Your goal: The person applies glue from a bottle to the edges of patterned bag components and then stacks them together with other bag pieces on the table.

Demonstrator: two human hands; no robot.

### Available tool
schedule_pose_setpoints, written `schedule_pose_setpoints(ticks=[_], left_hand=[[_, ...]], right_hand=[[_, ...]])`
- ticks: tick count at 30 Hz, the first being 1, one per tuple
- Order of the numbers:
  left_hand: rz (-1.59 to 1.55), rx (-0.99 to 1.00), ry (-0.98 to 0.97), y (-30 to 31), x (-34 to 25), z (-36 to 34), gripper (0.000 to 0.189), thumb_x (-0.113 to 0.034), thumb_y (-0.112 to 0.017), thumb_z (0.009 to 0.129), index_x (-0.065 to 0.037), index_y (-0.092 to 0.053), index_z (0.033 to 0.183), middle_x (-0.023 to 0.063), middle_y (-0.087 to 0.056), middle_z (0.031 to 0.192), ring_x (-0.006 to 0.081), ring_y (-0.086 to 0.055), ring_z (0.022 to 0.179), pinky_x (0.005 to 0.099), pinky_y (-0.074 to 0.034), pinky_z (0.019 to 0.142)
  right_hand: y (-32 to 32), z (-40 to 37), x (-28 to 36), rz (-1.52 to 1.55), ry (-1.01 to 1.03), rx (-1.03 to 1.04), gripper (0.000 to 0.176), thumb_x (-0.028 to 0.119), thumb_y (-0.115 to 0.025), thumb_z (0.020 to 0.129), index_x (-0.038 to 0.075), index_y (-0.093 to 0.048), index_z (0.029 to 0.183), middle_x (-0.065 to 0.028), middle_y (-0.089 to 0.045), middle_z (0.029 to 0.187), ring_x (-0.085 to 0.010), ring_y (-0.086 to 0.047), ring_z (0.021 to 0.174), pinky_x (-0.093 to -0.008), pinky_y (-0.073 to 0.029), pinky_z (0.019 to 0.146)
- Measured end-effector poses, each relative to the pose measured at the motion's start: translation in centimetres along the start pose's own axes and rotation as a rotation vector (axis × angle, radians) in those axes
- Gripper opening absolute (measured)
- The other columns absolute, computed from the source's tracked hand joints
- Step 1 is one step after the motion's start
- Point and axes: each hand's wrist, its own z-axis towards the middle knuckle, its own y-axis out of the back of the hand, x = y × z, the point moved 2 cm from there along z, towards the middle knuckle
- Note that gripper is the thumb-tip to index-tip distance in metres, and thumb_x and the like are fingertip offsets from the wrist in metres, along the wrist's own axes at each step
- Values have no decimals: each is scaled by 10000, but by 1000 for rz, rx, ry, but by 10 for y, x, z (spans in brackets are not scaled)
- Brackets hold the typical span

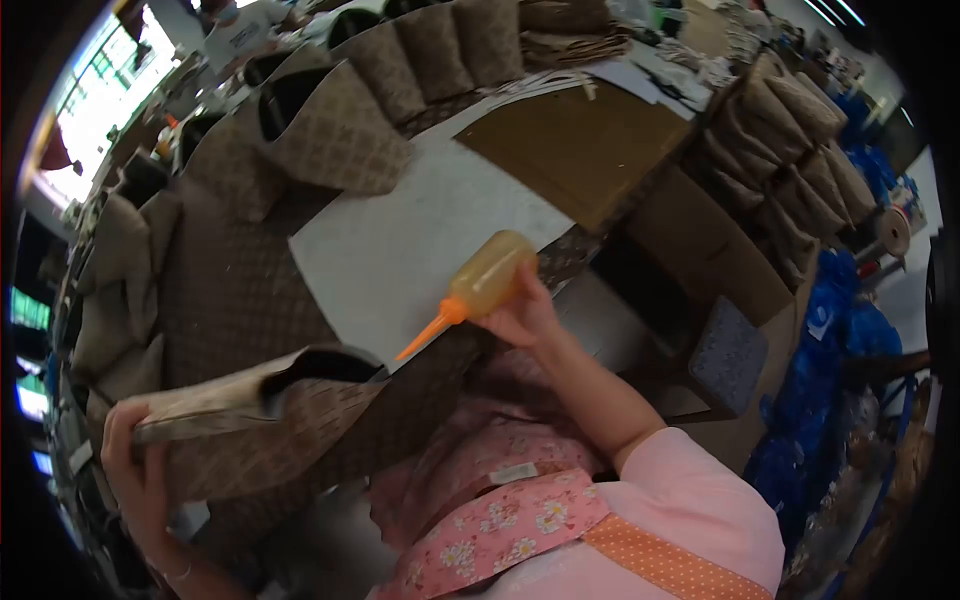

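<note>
The right hand (520,315) was clamped around the body of a squeeze bottle (490,270) filled with an amber liquid. The bottle was tipped so that its orange nozzle (425,335) pointed down and leftward, just above the open mouth of a brown patterned pouch (270,405) but apparently not touching it. The left hand (135,470) was closed on the pouch's far end, thumb on top, holding it raised off the bench with the dark opening turned toward the nozzle.

Judging from this, the step called for a steady, light squeeze. The nozzle tip would best be brought right to the lip of the opening before any pressure, so that the liquid landed on the inner edge and not on the patterned face. The left hand needed to hold the pouch level and the flap lifted, since a sagging edge would likely close the gap. A thin, even line seemed wiser than a blob, which could seep through or smear.

Beneath the bottle lay a white sheet (400,240) on the bench, beside a cardboard panel (575,145); it would catch drips. More patterned pieces (340,130) lay ranged beyond it, well apart from the nozzle
</note>
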Motion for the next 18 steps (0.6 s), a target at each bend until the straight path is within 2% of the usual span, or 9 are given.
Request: schedule_pose_setpoints(ticks=[1, 3, 7, 9, 10, 12, 13, 15, 18], left_hand=[[-40, 117, -75, -7, -41, 12, 339, -159, -608, 774, -8, -561, 1074, 149, -576, 1064, 309, -537, 1049, 412, -421, 909], [3, 121, -155, -8, -72, 14, 430, -194, -647, 731, -20, -562, 1114, 147, -573, 1112, 327, -494, 1153, 420, -390, 958], [33, 157, -174, -12, -68, 16, 518, -239, -694, 690, -18, -557, 1139, 140, -567, 1155, 342, -449, 1218, 429, -365, 990], [-50, 119, -104, -13, -58, 17, 574, -311, -711, 689, -20, -552, 1157, 140, -565, 1169, 344, -429, 1239, 437, -362, 995], [-45, 123, -101, -14, -55, 17, 574, -311, -711, 689, -20, -552, 1157, 140, -565, 1169, 344, -429, 1239, 437, -362, 995], [-71, 138, -101, -16, -51, 17, 619, -378, -715, 691, -16, -544, 1162, 141, -565, 1168, 339, -439, 1231, 432, -364, 989], [-69, 144, -99, -16, -50, 17, 619, -378, -715, 691, -16, -544, 1162, 141, -565, 1168, 339, -439, 1231, 432, -364, 989], [-105, 136, -88, -17, -50, 16, 617, -403, -700, 708, -13, -544, 1159, 144, -567, 1160, 332, -451, 1220, 418, -366, 985], [-81, 129, -82, -18, -50, 15, 593, -376, -699, 713, -6, -543, 1150, 146, -569, 1148, 319, -473, 1193, 406, -369, 979]], right_hand=[[-4, -3, -2, -17, -3, 27, 714, 530, -600, 804, 105, -360, 1325, -132, -450, 1307, -334, -426, 1231, -511, -350, 1023], [-4, -11, -3, -60, -21, 23, 676, 499, -547, 854, 60, -348, 1328, -141, -446, 1314, -317, -448, 1216, -461, -410, 975], [-19, -14, -5, -206, -25, 31, 640, 446, -563, 865, 47, -355, 1319, -134, -473, 1281, -303, -476, 1185, -436, -432, 952], [-40, -11, -7, -448, 89, -80, 612, 360, -604, 862, 44, -350, 1321, -111, -499, 1231, -245, -501, 1136, -382, -439, 929], [-41, -8, -10, -442, 85, -80, 612, 360, -604, 862, 44, -350, 1321, -111, -499, 1231, -245, -501, 1136, -382, -439, 929], [-41, 0, -11, -648, 170, -183, 626, 273, -662, 836, 36, -342, 1320, -83, -514, 1181, -183, -500, 1094, -329, -428, 916], [-41, 6, -11, -644, 165, -186, 626, 273, -662, 836, 36, -342, 1320, -83, -514, 1181, -183, -500, 1094, -329, -428, 916], [-45, 15, -10, -1007, 268, -177, 665, 227, -714, 799, 22, -338, 1308, -66, -517, 1148, -149, -490, 1066, -298, -416, 911], [-61, 23, -9, -1071, 253, -172, 660, 202, -740, 777, 11, -357, 1280, -71, -527, 1135, -154, -494, 1067, -295, -410, 920]])
